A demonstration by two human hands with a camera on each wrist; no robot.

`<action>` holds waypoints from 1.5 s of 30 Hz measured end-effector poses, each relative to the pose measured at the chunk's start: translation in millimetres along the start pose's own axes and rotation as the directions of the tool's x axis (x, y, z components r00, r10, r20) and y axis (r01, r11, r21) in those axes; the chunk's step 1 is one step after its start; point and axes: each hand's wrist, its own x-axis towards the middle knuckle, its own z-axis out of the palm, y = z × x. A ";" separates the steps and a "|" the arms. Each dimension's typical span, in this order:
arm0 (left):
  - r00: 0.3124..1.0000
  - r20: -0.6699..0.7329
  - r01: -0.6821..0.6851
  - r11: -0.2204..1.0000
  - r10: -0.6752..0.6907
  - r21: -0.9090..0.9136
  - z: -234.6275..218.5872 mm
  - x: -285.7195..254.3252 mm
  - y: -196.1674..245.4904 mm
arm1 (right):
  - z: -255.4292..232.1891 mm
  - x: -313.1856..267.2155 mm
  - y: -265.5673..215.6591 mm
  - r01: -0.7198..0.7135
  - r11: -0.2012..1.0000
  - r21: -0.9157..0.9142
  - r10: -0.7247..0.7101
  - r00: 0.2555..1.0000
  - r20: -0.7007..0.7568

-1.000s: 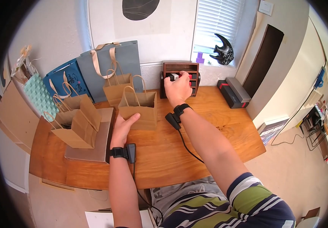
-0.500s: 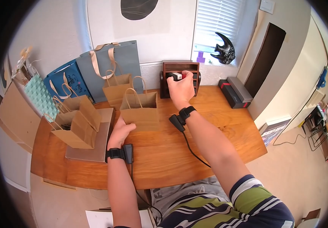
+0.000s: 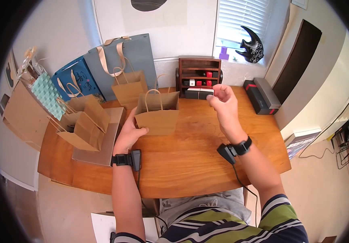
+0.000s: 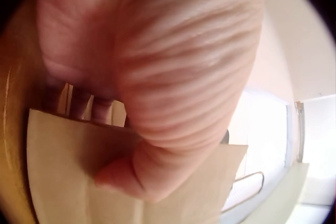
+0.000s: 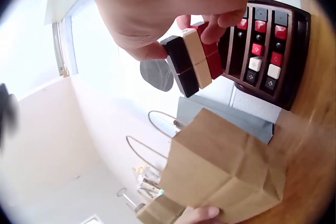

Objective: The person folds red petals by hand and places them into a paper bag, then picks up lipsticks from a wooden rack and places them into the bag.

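My right hand [image 3: 227, 109] pinches a row of square lipstick tubes [image 3: 198, 94] between thumb and fingertips, in front of the wooden rack [image 3: 200, 64]. The right wrist view shows a black tube [image 5: 181, 66], a white tube [image 5: 197, 58] and a red tube [image 5: 212, 56] side by side, each with a seam across its middle. More red, white and black tubes [image 5: 256, 49] sit in the rack's slots. With the thumb on its near face and fingers behind, my left hand [image 3: 128, 134] grips the lower left side of an upright brown paper bag [image 3: 157, 122].
Two brown paper bags [image 3: 78, 130] stand on a flat box [image 3: 116, 128] at the left. Behind are another brown bag [image 3: 130, 89], a large grey bag [image 3: 138, 52] and a blue bag [image 3: 77, 77]. Dark boxes [image 3: 259, 99] lie at the back right of the wooden table [image 3: 206, 154].
My right hand has come away from the rack, rightward and nearer me, with the lipstick tubes. The rack's contents now show. My left hand stays at the paper bag's lower side.
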 end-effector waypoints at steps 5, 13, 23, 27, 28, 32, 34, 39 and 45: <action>1.000 0.027 -0.001 1.000 0.001 0.022 20.6 -2.9 13.9 | -19.7 -24.3 -39.9 -0.116 0.980 0.162 0.076 0.969 0.236; 0.989 0.126 -0.101 0.966 0.073 0.238 44.2 -8.4 29.2 | -27.8 -18.9 -45.0 -0.369 0.913 0.172 0.290 0.886 0.363; 0.958 0.277 -0.167 0.924 0.070 0.344 41.4 -15.1 40.4 | -34.5 -17.4 -63.8 -0.474 0.875 0.102 0.409 0.835 0.368; 0.962 0.265 -0.160 0.920 0.065 0.357 44.4 -20.6 46.4 | -27.6 -24.1 -59.5 -0.355 0.935 -0.020 0.340 0.877 0.340; 0.961 0.267 -0.162 0.919 0.065 0.358 45.6 -21.4 49.4 | -26.6 -25.0 -61.0 -0.311 0.947 -0.086 0.321 0.887 0.331; 0.949 0.295 -0.213 0.922 0.116 0.322 48.1 -22.1 49.2 | -20.4 -36.2 -60.2 -0.074 0.970 -0.232 0.158 0.917 0.367; 0.936 0.327 -0.241 0.913 0.130 0.329 46.8 -20.6 47.6 | -17.8 -40.8 -57.1 -0.006 0.969 -0.248 0.114 0.899 0.423; 0.926 0.352 -0.260 0.905 0.135 0.337 49.9 -19.5 48.9 | -13.8 -40.3 -45.1 0.018 0.945 -0.326 0.149 0.865 0.479; 0.928 0.351 -0.251 0.905 0.123 0.345 57.3 -18.9 50.9 | -15.1 -27.8 -46.8 0.159 0.908 -0.389 0.155 0.733 0.662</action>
